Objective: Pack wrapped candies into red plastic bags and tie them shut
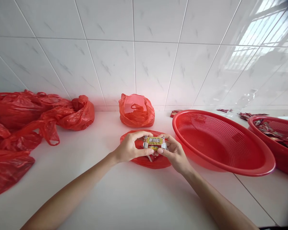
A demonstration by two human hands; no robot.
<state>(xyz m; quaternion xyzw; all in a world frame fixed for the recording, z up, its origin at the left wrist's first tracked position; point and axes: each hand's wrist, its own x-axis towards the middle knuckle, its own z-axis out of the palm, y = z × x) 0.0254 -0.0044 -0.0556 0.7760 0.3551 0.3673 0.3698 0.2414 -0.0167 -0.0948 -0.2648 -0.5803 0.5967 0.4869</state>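
Between my two hands is a small wrapped snack (155, 142) in a yellow and dark red packet with silvery ends. My left hand (128, 147) grips its left end between thumb and fingers. At the other end, my right hand (174, 151) pinches it the same way. The packet's printed face is turned toward me. Directly below lies an open red plastic bag (148, 163) with some red and white wrappers inside, partly hidden by my hands.
A red mesh basket (206, 143) stands at the right, tilted. Another red basket (273, 135) beyond it holds several wrapped snacks. An open red bag (137, 118) stands by the tiled wall (156, 67). Knotted red bags (33, 111) crowd the left. A clear bottle (246, 99) is at the back right.
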